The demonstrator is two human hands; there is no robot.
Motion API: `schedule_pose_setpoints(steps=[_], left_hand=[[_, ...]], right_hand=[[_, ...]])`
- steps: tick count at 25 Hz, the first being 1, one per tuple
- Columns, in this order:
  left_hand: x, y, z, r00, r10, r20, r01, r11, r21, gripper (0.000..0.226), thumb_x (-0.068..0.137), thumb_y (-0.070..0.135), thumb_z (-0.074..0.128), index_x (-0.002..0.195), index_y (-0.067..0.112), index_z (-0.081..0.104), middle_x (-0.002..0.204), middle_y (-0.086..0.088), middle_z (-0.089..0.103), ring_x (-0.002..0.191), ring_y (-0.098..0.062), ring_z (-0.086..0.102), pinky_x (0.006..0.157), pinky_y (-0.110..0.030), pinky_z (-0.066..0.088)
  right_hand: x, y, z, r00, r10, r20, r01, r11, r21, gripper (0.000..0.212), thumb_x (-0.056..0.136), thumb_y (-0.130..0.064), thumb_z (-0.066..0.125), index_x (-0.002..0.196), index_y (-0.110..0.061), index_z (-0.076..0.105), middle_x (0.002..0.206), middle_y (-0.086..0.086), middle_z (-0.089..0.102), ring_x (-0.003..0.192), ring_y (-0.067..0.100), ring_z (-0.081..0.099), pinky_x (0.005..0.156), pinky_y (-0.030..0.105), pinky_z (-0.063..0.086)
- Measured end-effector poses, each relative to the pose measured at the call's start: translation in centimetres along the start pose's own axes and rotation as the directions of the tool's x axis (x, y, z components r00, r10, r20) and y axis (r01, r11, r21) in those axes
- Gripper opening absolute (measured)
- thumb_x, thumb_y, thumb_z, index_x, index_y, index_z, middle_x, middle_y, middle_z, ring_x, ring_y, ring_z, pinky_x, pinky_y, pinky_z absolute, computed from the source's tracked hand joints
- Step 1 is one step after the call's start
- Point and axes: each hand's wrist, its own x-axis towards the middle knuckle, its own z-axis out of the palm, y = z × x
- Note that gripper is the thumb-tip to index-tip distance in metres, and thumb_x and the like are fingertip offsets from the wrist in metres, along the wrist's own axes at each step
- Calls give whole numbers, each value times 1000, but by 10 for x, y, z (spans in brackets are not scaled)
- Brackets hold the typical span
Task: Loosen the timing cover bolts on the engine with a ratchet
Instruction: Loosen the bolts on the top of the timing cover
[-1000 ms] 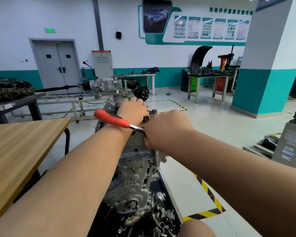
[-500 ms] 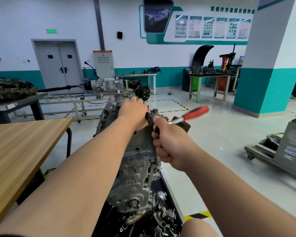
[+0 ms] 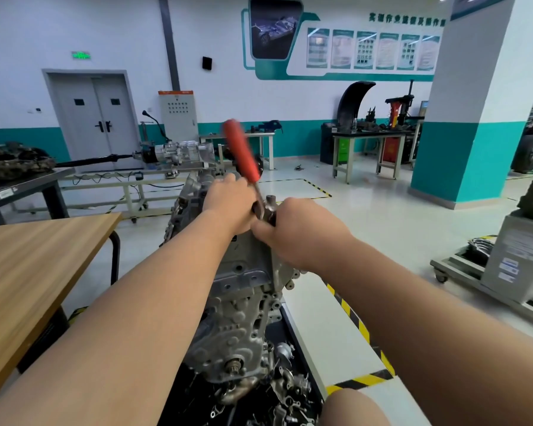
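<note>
A bare grey engine (image 3: 237, 318) stands upright in front of me, its timing cover facing me. A ratchet (image 3: 240, 152) with a red handle sits at the top of the engine, the handle blurred and pointing up and slightly left. My right hand (image 3: 302, 232) grips the ratchet low down by its metal head; the bolt under it is hidden. My left hand (image 3: 228, 201) lies on the engine's top just left of the ratchet, fingers curled over the far edge.
A wooden table (image 3: 28, 265) stands close on the left. Loose metal parts fill a black tray (image 3: 283, 392) at the engine's foot. A wheeled cart (image 3: 505, 272) with a grey box is on the right, beyond yellow-black floor tape (image 3: 354, 321). Benches line the far wall.
The red handle swung from pointing left, across to the right, and now points up. My right hand stayed at the ratchet's head, and my left hand stayed on the engine's top.
</note>
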Motion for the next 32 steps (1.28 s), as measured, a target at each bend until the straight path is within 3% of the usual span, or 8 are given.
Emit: schedule_pose_setpoints(steps=[3,6,8,11,15,20,27,32], left_hand=[[-7,2,3,997,-56,-56,53,998,-45,40,91,37,41,119,13,58,121,-10,55,114,-31,46,88,-42,39],[-6,6,5,995,-82,-61,80,996,-35,41,91,37,39,118,13,59,122,-10,56,114,-32,45,89,-43,38],[-5,7,7,994,-84,-75,81,996,-44,40,90,34,38,118,13,58,122,-10,56,114,-32,45,90,-44,37],[-7,5,9,992,-82,-95,78,996,-42,38,95,34,35,118,14,58,122,-9,57,114,-31,45,91,-43,37],[-8,6,5,991,-100,-88,95,994,-60,34,90,26,40,118,13,55,120,-9,55,113,-31,45,91,-41,37],[-4,7,5,998,-28,-49,32,995,91,24,94,27,39,110,16,54,114,-6,54,105,-27,44,77,-31,29],[-8,6,8,981,-126,-150,109,987,-115,31,93,33,43,112,14,59,114,-8,59,109,-31,48,88,-40,39],[-7,8,7,988,-111,-105,106,993,-52,35,92,30,38,115,14,59,120,-8,57,112,-31,46,88,-42,37]], right_hand=[[-11,5,19,935,293,198,-333,543,771,44,91,-47,47,60,-16,43,48,-2,36,36,15,30,40,21,23],[-16,6,28,850,263,456,-463,-38,886,40,92,-47,44,65,-19,44,49,-4,30,34,11,20,35,16,16],[-15,7,25,848,211,486,-496,-4,868,40,93,-48,44,67,-18,45,50,-4,31,34,10,20,35,16,15],[-9,7,10,900,205,384,-435,459,775,44,90,-51,45,65,-16,49,44,-4,36,34,14,28,38,19,21],[6,1,-19,993,46,107,-52,997,51,46,91,-49,48,61,-15,49,53,-1,50,48,16,47,45,24,30],[10,-12,-22,965,-240,109,260,807,-530,36,90,-42,48,64,-19,41,63,-1,45,51,15,43,44,22,26],[2,7,-2,985,120,127,-151,949,275,50,88,-52,53,57,-14,44,40,-4,37,37,14,37,41,21,27],[-12,10,17,891,231,391,-452,369,812,40,88,-50,46,66,-17,48,47,-5,37,34,13,28,37,20,20]])
